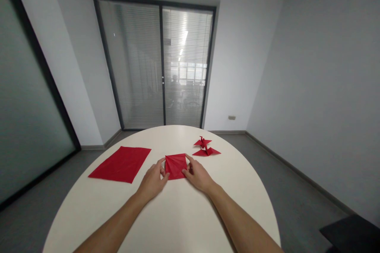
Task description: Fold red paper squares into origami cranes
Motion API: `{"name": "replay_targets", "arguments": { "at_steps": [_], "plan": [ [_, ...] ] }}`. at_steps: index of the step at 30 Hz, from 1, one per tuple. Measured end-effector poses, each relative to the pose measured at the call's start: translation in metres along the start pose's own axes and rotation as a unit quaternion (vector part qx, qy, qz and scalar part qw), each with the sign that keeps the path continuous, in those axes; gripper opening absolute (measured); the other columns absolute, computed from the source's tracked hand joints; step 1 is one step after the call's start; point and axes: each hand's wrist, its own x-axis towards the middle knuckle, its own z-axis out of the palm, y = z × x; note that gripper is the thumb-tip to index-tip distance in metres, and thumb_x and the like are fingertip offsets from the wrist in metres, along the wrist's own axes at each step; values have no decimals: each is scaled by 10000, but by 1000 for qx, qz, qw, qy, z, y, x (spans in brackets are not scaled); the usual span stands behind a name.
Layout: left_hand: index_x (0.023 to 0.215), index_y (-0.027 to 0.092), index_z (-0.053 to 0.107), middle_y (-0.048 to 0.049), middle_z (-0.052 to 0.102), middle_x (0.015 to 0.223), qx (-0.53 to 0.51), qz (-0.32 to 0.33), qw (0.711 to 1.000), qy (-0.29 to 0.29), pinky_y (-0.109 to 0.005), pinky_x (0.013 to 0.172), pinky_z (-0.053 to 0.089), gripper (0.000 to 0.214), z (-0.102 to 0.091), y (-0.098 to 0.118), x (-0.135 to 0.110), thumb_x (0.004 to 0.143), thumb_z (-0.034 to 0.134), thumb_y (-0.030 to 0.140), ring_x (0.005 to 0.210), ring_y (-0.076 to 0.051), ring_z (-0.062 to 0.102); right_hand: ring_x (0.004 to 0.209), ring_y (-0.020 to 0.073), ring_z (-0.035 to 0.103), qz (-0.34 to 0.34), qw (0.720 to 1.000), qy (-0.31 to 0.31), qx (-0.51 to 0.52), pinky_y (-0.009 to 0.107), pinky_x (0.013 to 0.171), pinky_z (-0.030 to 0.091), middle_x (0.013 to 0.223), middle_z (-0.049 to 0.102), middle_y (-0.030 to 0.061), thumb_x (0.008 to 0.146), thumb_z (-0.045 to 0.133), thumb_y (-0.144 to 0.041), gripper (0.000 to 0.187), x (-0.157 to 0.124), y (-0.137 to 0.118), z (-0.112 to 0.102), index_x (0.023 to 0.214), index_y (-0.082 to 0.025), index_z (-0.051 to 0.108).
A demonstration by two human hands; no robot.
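Observation:
A small red square of folded paper (175, 167), with crease lines fanning across it, is held between my two hands at the middle of the table. My left hand (154, 178) pinches its left edge, thumb near the lower corner and index finger near the upper one. On the opposite edge, my right hand (197, 173) grips the paper in the same way, fingertips at the upper right corner and thumb lower down. Beyond my right hand stand red origami cranes (207, 151), close together with their wings spread.
A larger sheet of red paper (121, 165) lies flat on the left of the round white table (178, 221). Behind the table is a glass door with blinds (157, 67). Something black (353, 234) shows at the lower right, beyond the table's edge.

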Motion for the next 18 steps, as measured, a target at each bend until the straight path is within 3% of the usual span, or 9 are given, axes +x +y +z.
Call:
{"name": "replay_targets", "arguments": {
  "at_steps": [3, 5, 7, 9, 12, 18],
  "plan": [
    [1468, 128, 329, -124, 649, 1104, 60, 34, 996, 55, -427, 943, 468, 647, 0, 0, 0, 877, 550, 273, 1069, -265, 599, 826, 222, 571, -8, 999, -6, -34, 324, 765, 444, 835, 661, 46, 889, 588, -315, 652, 0, -1, 0, 1485, -171, 368],
    [1474, 159, 354, -171, 492, 1411, 90, 81, 990, 69, -473, 1065, 398, 624, 2, 0, 0, 888, 537, 270, 1308, -299, 458, 881, 242, 572, -18, 998, -8, -57, 346, 807, 455, 878, 672, 71, 876, 605, -322, 654, 0, -3, 0, 1474, -158, 394],
    [1451, 190, 416, -140, 326, 1565, 106, 124, 986, 34, -488, 1141, 319, 569, 5, 1, -1, 895, 523, 249, 1439, -304, 295, 992, 266, 565, -34, 996, -3, -79, 379, 892, 452, 1037, 673, 126, 864, 616, -319, 647, 0, -5, 0, 1454, -131, 427],
    [1436, 187, 451, -124, 303, 1588, 119, 133, 984, -24, -498, 1166, 282, 527, 9, 2, -3, 916, 496, 260, 1468, -298, 247, 1147, 287, 517, -53, 994, 7, -97, 406, 1003, 409, 1263, 600, 175, 860, 614, -303, 626, -1, -8, -1, 1434, -112, 454],
    [1436, 181, 461, -128, 372, 1557, 145, 111, 979, -90, -524, 1171, 257, 498, 11, 3, -6, 964, 430, 335, 1455, -292, 289, 1285, 285, 443, -79, 991, -6, -106, 422, 1091, 343, 1427, 504, 158, 896, 562, -303, 554, -3, -16, -3, 1420, -140, 479],
    [1493, 257, 370, -89, 345, 1575, 172, 101, 969, -148, -519, 1171, 246, 518, 7, 4, -9, 1007, 317, 427, 1455, -254, 298, 1420, 290, 341, -89, 981, -143, -92, 555, 1158, 215, 1525, 421, 103, 1003, 351, -405, 517, -9, -27, -5, 1484, -220, 398]
  ]
}}
